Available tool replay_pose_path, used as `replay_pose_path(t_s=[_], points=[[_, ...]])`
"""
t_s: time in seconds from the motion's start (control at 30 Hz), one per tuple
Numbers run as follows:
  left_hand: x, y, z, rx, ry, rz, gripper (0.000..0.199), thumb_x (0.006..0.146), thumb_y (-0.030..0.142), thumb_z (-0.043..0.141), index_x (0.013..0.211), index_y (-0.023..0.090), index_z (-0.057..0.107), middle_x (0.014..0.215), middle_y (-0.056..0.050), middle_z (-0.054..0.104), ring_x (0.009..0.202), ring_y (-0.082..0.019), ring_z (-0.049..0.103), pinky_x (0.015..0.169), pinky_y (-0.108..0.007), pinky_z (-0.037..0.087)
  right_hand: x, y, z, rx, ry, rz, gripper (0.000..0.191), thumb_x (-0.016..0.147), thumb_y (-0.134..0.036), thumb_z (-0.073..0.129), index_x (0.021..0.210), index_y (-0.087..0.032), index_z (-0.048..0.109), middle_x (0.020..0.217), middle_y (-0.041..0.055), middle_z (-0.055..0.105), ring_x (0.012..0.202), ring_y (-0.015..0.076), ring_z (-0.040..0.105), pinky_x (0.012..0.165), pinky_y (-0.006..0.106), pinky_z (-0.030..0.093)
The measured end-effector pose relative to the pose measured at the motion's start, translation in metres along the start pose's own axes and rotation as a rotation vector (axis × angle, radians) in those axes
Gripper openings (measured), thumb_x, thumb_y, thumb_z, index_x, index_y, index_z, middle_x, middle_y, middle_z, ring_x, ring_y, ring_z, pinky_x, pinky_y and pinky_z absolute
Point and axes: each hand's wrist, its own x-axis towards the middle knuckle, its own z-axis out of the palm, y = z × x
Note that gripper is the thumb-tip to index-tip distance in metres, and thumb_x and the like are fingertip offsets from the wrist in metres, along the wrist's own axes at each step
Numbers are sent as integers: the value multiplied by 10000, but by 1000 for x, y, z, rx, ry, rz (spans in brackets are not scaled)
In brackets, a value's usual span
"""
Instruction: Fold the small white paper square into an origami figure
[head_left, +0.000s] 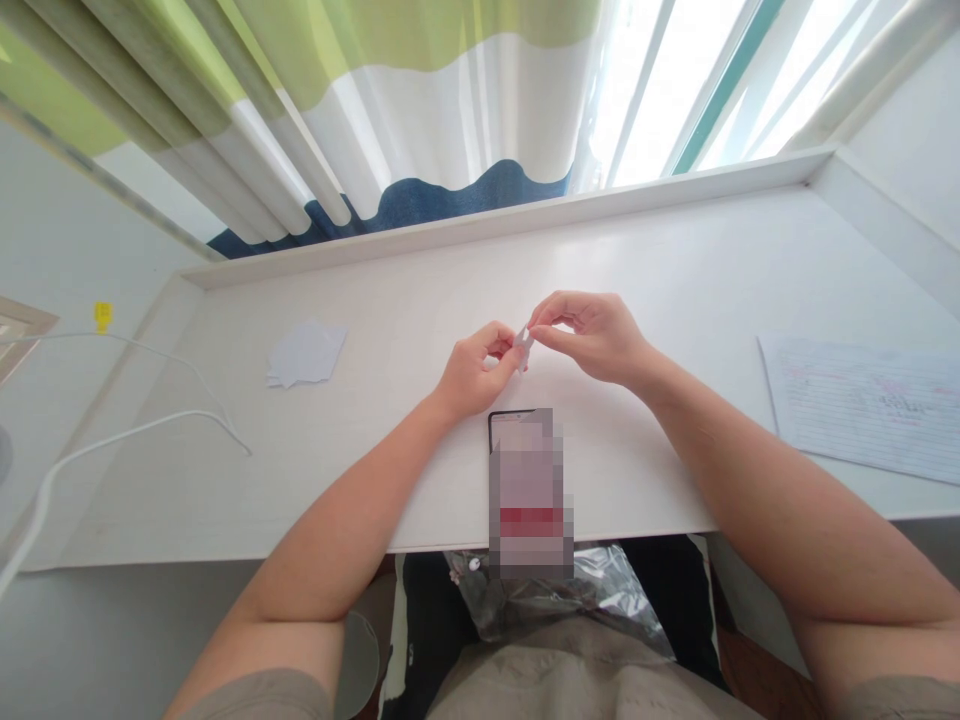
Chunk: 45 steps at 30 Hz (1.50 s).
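Over the middle of the white desk (pixel 615 470), my left hand (pixel 478 370) pinches a small folded piece of white paper (pixel 523 350) between thumb and fingers. My right hand (pixel 589 335) meets it from the other side, thumb and fingertips closed on the paper's upper edge. The paper stands roughly upright between both hands, and its exact shape is too small to make out. Just below my hands lies a phone (pixel 491 432), most of it blurred out. To the left rests a loose pile of white paper pieces (pixel 307 353).
Lined sheets with writing (pixel 862 405) lie at the desk's right. A white cable (pixel 150 430) loops over the left side. Clear plastic film (pixel 615 590) covers my lap under the front edge. A raised ledge (pixel 487 232) runs along the back, before a curtain (pixel 450 110).
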Motion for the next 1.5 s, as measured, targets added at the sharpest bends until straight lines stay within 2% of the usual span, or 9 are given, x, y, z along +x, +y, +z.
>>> replay_pose_path(t_s=[0.17,0.33,0.47,0.63,0.77,0.93,1.07,1.3,1.5], points=[[1,-1,2,-68,3,-19,181,1029,346,704,925,217,631,816,-26,782,798,-172,752,825,-348,586,-1,-3,-1,31,-38,8,141,902,-326,799,821,-225,744,883,39,800,857,209,722,886,458,602],[2,-4,3,-142,19,-30,192,1017,366,731,942,220,631,821,-21,792,800,-180,770,839,-365,586,0,-5,0,109,22,-22,146,857,-292,837,789,-233,722,857,32,780,838,206,718,857,446,608],[2,-3,5,-173,28,-51,224,1011,404,749,953,223,631,820,-23,794,796,-189,773,833,-378,589,0,-8,0,139,25,-18,222,856,-353,880,822,-245,689,837,21,761,819,208,721,855,463,627],[2,0,7,-197,47,-94,252,1001,436,757,950,223,631,817,-28,797,801,-195,773,839,-385,588,1,-2,2,215,113,-22,385,835,-402,924,959,-295,576,833,-31,725,802,204,733,855,473,653],[2,-1,6,-190,66,-131,248,996,425,753,940,221,625,802,-24,792,789,-190,762,841,-379,577,4,8,4,240,190,-24,255,918,-371,801,951,-281,565,889,-9,753,879,200,760,892,453,651],[3,-4,4,-174,76,-142,193,1000,362,730,927,219,623,790,-21,794,771,-182,759,833,-374,583,3,17,3,106,139,0,105,899,-306,760,972,-239,725,944,31,784,906,213,763,910,469,658],[3,-6,3,-176,66,-134,181,994,346,738,934,221,622,786,-18,796,761,-182,761,834,-379,586,0,15,2,-85,53,-112,102,956,-326,741,1016,-270,801,1004,39,805,939,221,751,920,482,656],[1,-5,0,-171,16,-142,150,997,303,709,921,223,607,792,-10,791,768,-178,752,844,-386,558,0,15,-6,-282,-37,-266,155,1044,-304,674,1073,-294,826,1046,47,799,931,215,739,837,422,622],[0,-3,-2,-119,-3,-142,171,997,315,712,907,225,598,780,-9,790,763,-179,744,841,-390,564,0,16,-11,-334,-56,-278,134,1048,-297,678,1028,-290,810,1028,41,785,899,206,719,791,390,595]])
